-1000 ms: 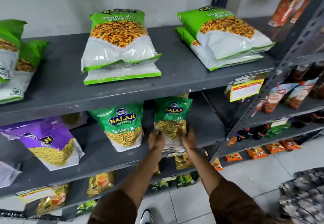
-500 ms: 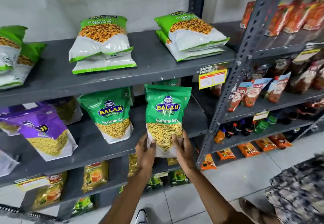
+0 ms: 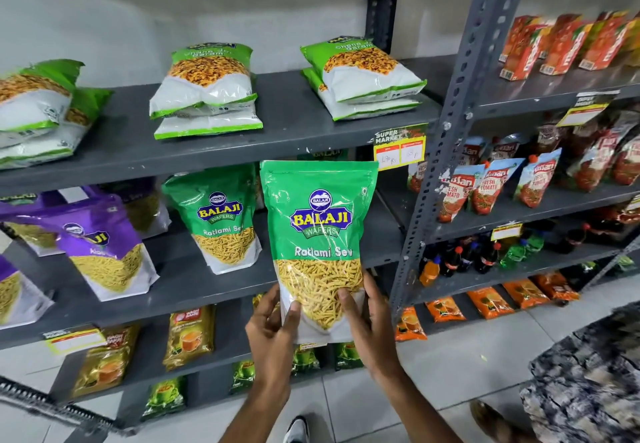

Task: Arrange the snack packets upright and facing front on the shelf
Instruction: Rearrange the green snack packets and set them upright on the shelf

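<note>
Gripped the green Ratlami Sev packet (image 3: 318, 245) upright, label facing front, by its lower corners: left hand (image 3: 273, 331) at 7 o'clock, right hand (image 3: 370, 324) at 5 o'clock, fingers wrapped closed. Held off the middle shelf (image 3: 194, 290), with a second Ratlami Sev packet (image 3: 221, 220) standing at 9 o'clock.

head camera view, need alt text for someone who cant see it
Both hands, left hand and right hand, hold a green Ratlami Sev packet upright, label forward, before grey shelves. A matching packet stands behind it.
</note>
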Tool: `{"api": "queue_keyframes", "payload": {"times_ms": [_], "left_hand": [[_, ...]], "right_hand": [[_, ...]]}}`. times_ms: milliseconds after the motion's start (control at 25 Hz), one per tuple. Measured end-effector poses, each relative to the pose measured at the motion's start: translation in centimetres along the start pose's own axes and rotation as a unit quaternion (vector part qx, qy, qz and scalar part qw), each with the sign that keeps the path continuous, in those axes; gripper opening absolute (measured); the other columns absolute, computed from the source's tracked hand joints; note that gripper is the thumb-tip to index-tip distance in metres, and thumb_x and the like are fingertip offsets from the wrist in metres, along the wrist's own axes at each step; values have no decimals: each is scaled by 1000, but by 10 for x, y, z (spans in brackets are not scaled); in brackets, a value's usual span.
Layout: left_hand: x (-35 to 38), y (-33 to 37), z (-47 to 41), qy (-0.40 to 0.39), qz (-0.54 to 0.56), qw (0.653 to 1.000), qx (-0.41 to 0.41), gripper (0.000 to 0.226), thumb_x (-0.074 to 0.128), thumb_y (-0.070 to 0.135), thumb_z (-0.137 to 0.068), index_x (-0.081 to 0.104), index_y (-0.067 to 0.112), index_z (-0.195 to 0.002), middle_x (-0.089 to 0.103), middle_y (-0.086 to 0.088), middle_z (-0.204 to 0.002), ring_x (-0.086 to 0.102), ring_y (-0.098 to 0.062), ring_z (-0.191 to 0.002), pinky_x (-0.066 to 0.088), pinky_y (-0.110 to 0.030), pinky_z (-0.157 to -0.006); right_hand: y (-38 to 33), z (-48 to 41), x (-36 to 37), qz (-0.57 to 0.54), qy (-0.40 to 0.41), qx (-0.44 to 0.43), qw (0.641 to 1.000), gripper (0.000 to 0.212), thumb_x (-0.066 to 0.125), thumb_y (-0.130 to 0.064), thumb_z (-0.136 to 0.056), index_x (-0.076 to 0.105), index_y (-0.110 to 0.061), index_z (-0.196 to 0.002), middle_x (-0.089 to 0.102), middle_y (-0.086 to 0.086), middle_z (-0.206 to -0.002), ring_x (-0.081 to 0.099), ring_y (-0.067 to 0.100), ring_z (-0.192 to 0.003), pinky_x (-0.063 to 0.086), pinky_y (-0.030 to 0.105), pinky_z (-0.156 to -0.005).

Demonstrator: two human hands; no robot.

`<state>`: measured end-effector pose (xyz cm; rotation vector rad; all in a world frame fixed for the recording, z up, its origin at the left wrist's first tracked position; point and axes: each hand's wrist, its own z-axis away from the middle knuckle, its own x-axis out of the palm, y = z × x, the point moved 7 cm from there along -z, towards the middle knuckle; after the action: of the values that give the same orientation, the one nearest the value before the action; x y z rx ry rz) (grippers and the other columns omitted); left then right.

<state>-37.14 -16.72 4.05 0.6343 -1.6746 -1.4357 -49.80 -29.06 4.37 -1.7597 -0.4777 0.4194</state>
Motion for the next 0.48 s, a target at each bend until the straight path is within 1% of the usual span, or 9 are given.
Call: {"api": "queue_keyframes", "payload": {"times_ms": [80,120,160,240,320,360,400,440,480], "left_hand": [[0,-3,0,-2,1,1000,2,41,64,-3,-84,61,5,-124,77,-4,-107,74,-14,-93,57,-19,-69],[0,-4,-1,-3,-2,1000,0,42,65,-2,-84,61,5,-125,76,-7,-109,74,-16,-95,57,-19,-69],[0,-8,-3,-5,-8,1000,0,42,65,-2,-84,61,5,-125,76,-7,-109,74,-17,-96,57,-19,-70],[2,-13,-6,-12,-17,1000,-5,42,65,-4,-84,60,5,-125,76,-1,-108,74,-11,-94,56,-17,-69],[3,-20,-12,-17,-32,999,-15,43,65,-7,-83,59,3,-125,77,5,-103,73,-4,-87,55,-14,-67],[3,-25,-17,-18,-43,999,-23,43,64,-8,-83,59,1,-125,78,5,-99,73,-3,-81,54,-14,-64],[1,-33,-24,-15,-62,997,-34,43,64,-10,-83,59,1,-124,78,2,-95,72,-2,-73,54,-14,-60],[0,-40,-31,-9,-83,996,-45,43,64,-11,-83,59,2,-124,77,-2,-92,70,-2,-66,52,-15,-55],[-2,-47,-41,0,-105,993,-54,44,64,-11,-82,59,4,-124,76,-8,-92,68,-2,-62,51,-16,-52]], "right_hand": [[1,2,-2,-3,-3,5,1000,44,56,-34,-93,49,-29,-137,66,-4,-129,62,14,-122,52,45,-103],[0,3,-2,-5,-4,7,1000,42,56,-30,-94,49,-29,-136,66,-5,-128,62,13,-121,53,41,-102],[1,2,-4,-6,-6,7,1000,41,56,-26,-95,50,-30,-135,66,-5,-127,62,11,-120,54,36,-100],[4,0,-6,-6,-14,7,1000,40,55,-23,-95,50,-29,-134,67,-5,-126,63,10,-118,54,29,-98],[12,-4,-7,13,-21,12,1000,39,56,-27,-95,50,-29,-134,70,-10,-115,66,7,-109,54,24,-91],[18,-7,-7,27,-24,15,999,40,56,-31,-95,50,-30,-134,72,-12,-102,67,4,-96,55,24,-83],[25,-11,-6,37,-27,20,999,41,56,-38,-94,50,-32,-134,69,-9,-85,65,5,-80,55,28,-73],[33,-17,-6,54,-25,25,998,44,57,-45,-92,49,-34,-133,66,0,-76,62,16,-71,53,36,-66],[41,-24,-4,73,-27,30,996,48,56,-54,-89,48,-36,-133,65,12,-78,62,26,-73,52,41,-67]]}}
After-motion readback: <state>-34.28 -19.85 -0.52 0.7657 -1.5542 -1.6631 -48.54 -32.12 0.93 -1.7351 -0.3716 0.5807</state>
